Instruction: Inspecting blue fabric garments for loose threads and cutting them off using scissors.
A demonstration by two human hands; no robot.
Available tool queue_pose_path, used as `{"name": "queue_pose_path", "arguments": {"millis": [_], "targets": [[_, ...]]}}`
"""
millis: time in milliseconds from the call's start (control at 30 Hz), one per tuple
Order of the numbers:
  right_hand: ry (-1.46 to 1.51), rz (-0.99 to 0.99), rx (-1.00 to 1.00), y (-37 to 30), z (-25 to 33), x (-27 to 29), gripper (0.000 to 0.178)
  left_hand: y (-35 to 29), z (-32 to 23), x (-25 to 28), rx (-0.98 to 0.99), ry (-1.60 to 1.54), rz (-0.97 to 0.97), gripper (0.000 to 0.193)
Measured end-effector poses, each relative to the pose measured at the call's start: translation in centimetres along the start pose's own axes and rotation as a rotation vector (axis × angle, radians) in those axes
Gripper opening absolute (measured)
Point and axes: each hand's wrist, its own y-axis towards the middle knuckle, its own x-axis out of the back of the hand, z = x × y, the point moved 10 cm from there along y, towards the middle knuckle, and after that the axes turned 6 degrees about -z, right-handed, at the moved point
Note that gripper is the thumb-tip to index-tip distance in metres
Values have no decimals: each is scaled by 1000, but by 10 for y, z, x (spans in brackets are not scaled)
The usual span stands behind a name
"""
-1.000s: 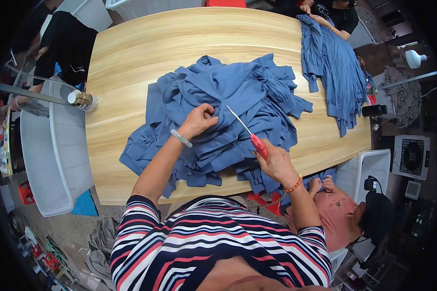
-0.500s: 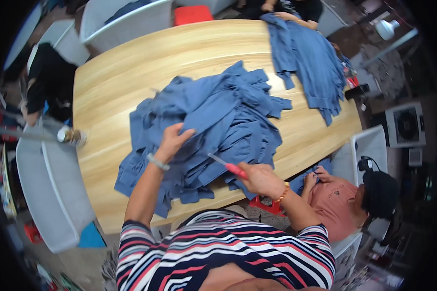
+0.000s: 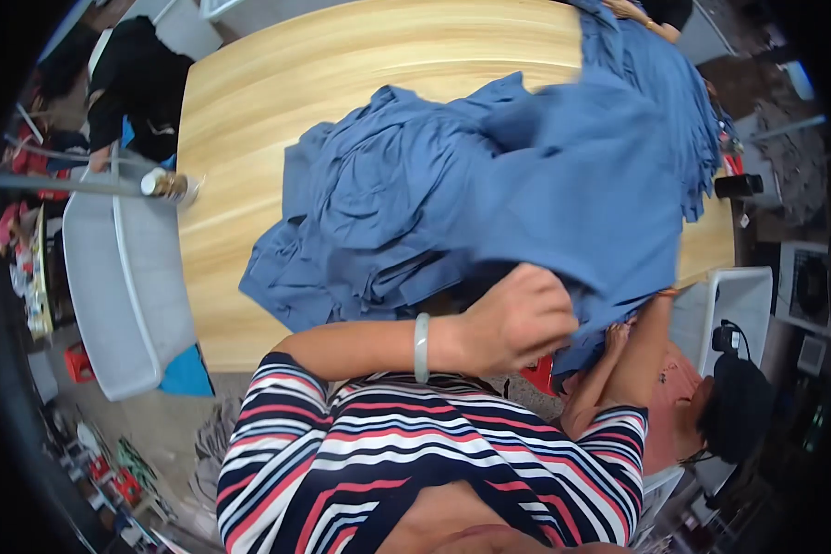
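A blue garment (image 3: 582, 185) is raised and spread over the right part of a heap of similar blue garments (image 3: 369, 185) on the wooden table (image 3: 249, 92). It is blurred by motion. My left hand (image 3: 519, 319), with a pale bangle at the wrist, is closed in a fist at the garment's lower edge, close in front of my body. My right forearm (image 3: 644, 355) reaches forward on the right. Beyond the bracelet, my right hand is hidden behind the raised cloth, so its fingers and anything in them do not show.
A person in a pink shirt (image 3: 674, 406) and dark cap sits close to my right arm. Another person's hand (image 3: 632, 11) is at more blue garments (image 3: 651, 65) at the far right. A person in black (image 3: 138, 83) stands left. Pale bins (image 3: 129, 286) flank the table; a jar (image 3: 162, 183) is left.
My left hand has come right and closed; my right hand has gone forward behind the lifted cloth. The red-handled tool with a thin metal shaft is out of sight. The view has shifted.
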Motion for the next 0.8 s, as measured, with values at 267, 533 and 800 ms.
{"name": "queue_pose_path", "arguments": {"millis": [267,533,800], "targets": [[49,491,-608,-81,-152,-88,22,-144,114,34,543,618,-31,67],[402,591,-252,-124,37,-130,49,-212,149,99,562,946,-206,31],[249,600,69,-97,131,-143,41,-227,145,110,624,834,-160,55]]}}
